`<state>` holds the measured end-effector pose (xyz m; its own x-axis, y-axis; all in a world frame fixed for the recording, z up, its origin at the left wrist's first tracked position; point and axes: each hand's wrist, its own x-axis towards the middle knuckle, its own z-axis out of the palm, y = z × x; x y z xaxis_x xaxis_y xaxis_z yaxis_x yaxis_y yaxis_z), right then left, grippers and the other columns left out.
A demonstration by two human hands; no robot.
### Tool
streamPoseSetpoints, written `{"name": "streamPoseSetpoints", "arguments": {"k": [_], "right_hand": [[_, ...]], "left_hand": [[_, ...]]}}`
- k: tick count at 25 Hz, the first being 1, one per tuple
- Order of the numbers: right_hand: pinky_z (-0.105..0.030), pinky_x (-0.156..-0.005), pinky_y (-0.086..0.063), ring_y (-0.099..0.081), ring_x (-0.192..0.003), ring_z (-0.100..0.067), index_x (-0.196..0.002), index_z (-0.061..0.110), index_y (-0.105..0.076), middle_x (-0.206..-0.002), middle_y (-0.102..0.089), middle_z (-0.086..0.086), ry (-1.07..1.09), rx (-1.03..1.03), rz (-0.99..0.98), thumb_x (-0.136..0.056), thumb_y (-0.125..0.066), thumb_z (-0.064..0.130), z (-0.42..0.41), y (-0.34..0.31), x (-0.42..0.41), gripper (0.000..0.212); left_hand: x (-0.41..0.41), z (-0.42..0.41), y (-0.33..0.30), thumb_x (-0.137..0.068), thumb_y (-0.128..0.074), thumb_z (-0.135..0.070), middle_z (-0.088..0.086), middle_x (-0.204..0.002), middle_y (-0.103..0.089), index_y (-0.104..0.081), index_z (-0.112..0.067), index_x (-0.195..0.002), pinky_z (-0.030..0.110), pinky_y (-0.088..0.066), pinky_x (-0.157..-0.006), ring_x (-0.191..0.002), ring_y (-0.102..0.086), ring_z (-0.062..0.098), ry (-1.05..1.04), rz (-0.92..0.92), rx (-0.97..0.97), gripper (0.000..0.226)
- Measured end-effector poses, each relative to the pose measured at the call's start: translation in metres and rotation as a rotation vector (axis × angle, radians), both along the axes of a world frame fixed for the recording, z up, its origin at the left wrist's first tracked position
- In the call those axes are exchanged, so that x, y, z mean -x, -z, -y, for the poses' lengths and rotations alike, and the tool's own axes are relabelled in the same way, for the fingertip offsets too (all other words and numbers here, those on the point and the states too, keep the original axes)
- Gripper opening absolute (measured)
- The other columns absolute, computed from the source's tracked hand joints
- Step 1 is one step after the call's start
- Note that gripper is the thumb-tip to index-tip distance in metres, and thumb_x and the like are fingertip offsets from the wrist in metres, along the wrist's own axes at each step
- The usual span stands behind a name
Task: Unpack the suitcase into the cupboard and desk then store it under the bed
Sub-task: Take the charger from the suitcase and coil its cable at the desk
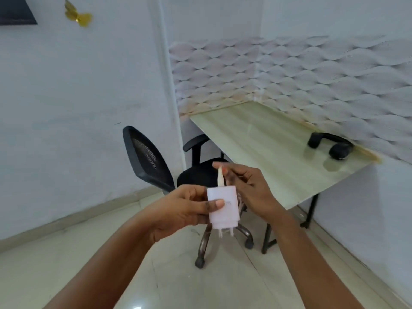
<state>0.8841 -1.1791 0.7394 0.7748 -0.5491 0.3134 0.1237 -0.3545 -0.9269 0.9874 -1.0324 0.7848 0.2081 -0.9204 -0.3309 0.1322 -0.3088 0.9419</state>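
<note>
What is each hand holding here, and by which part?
The left hand grips the white charger plug by its body, thumb on its front. The right hand pinches the white cable connector at the plug's top.

One chair (156, 168) is standing beside one desk (267, 152), one headset (330, 144) is lying on it, and two hands are holding one charger (223, 206) near it.

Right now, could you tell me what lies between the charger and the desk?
In the head view, only the right hand, pinching the cable plug above the charger; the desk lies beyond.
</note>
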Motion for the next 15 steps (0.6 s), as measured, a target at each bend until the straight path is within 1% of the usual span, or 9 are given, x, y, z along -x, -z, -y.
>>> {"name": "streamPoseSetpoints", "arguments": {"k": [1, 2, 4, 6, 8, 10, 12, 14, 15], "right_hand": [[-0.016, -0.072, -0.050, -0.064, -0.084, -0.011, -0.118, 0.018, -0.063, -0.099, -0.070, 0.000, 0.028, 0.039, 0.020, -0.095, -0.052, 0.017, 0.011, 0.001, -0.015, 0.026], [-0.016, -0.075, -0.051, -0.063, -0.087, -0.012, -0.123, 0.014, -0.061, -0.104, -0.069, -0.006, 0.058, 0.100, 0.032, -0.096, -0.051, 0.012, 0.020, 0.005, -0.027, 0.029], [-0.015, -0.071, -0.050, -0.060, -0.079, -0.011, -0.126, 0.008, -0.059, -0.095, -0.067, -0.008, 0.156, 0.317, 0.001, -0.095, -0.048, 0.011, 0.033, 0.018, -0.047, 0.033], [-0.024, -0.061, -0.047, -0.055, -0.068, -0.012, -0.118, 0.011, -0.064, -0.081, -0.062, -0.001, 0.242, 0.483, -0.084, -0.093, -0.043, 0.022, 0.037, 0.030, -0.057, 0.034], [-0.026, -0.055, -0.045, -0.053, -0.064, -0.010, -0.114, 0.013, -0.066, -0.077, -0.058, 0.003, 0.262, 0.562, -0.159, -0.095, -0.035, 0.038, 0.037, 0.029, -0.059, 0.044], [-0.021, -0.056, -0.044, -0.055, -0.067, -0.009, -0.114, 0.018, -0.065, -0.082, -0.061, 0.005, 0.259, 0.647, -0.251, -0.095, -0.027, 0.045, 0.037, 0.020, -0.058, 0.050], [-0.012, -0.054, -0.035, -0.057, -0.069, -0.009, -0.108, 0.023, -0.067, -0.083, -0.062, 0.007, 0.327, 0.727, -0.290, -0.094, -0.027, 0.044, 0.049, 0.009, -0.056, 0.047], [-0.006, -0.054, -0.026, -0.059, -0.068, -0.010, -0.100, 0.024, -0.069, -0.080, -0.064, 0.008, 0.422, 0.798, -0.289, -0.094, -0.031, 0.042, 0.067, -0.004, -0.052, 0.043], [-0.006, -0.054, -0.025, -0.059, -0.067, -0.010, -0.097, 0.024, -0.070, -0.079, -0.064, 0.008, 0.437, 0.827, -0.298, -0.094, -0.035, 0.041, 0.074, -0.009, -0.049, 0.039]], "left_hand": [[-0.008, 0.013, -0.001, -0.070, -0.065, -0.016, 0.007, -0.100, -0.073, -0.063, -0.007, -0.106, 0.025, -0.058, -0.070, -0.091, -0.071, 0.018, -0.102, -0.038, 0.044, 0.038], [-0.017, 0.024, 0.000, -0.068, -0.065, -0.016, 0.009, -0.103, -0.072, -0.063, -0.006, -0.108, 0.028, -0.059, -0.071, -0.093, -0.070, 0.020, -0.218, -0.066, 0.091, 0.041], [-0.041, 0.048, -0.001, -0.067, -0.066, -0.019, 0.011, -0.107, -0.070, -0.062, -0.004, -0.110, 0.032, -0.059, -0.077, -0.098, -0.069, 0.022, -0.419, -0.063, 0.194, 0.046], [-0.065, 0.067, -0.005, -0.070, -0.066, -0.021, 0.009, -0.106, -0.069, -0.061, -0.003, -0.109, 0.031, -0.058, -0.080, -0.099, -0.067, 0.020, -0.558, -0.056, 0.294, 0.043], [-0.085, 0.090, -0.005, -0.078, -0.064, -0.020, 0.009, -0.108, -0.066, -0.056, -0.003, -0.111, 0.030, -0.057, -0.083, -0.101, -0.064, 0.019, -0.635, -0.041, 0.336, 0.038], [-0.096, 0.109, 0.001, -0.086, -0.061, -0.021, 0.012, -0.112, -0.062, -0.052, -0.004, -0.112, 0.029, -0.053, -0.085, -0.103, -0.061, 0.021, -0.654, 0.053, 0.287, 0.033], [-0.101, 0.129, 0.006, -0.091, -0.056, -0.021, 0.014, -0.113, -0.061, -0.049, -0.003, -0.110, 0.028, -0.053, -0.082, -0.104, -0.060, 0.023, -0.575, -0.012, 0.290, 0.027], [-0.102, 0.145, 0.010, -0.093, -0.054, -0.020, 0.016, -0.114, -0.060, -0.046, 0.001, -0.115, 0.032, -0.054, -0.083, -0.107, -0.060, 0.026, -0.501, -0.077, 0.299, 0.031], [-0.102, 0.151, 0.012, -0.093, -0.054, -0.019, 0.016, -0.115, -0.059, -0.044, 0.002, -0.117, 0.035, -0.054, -0.085, -0.109, -0.060, 0.027, -0.469, -0.063, 0.299, 0.033]]}}
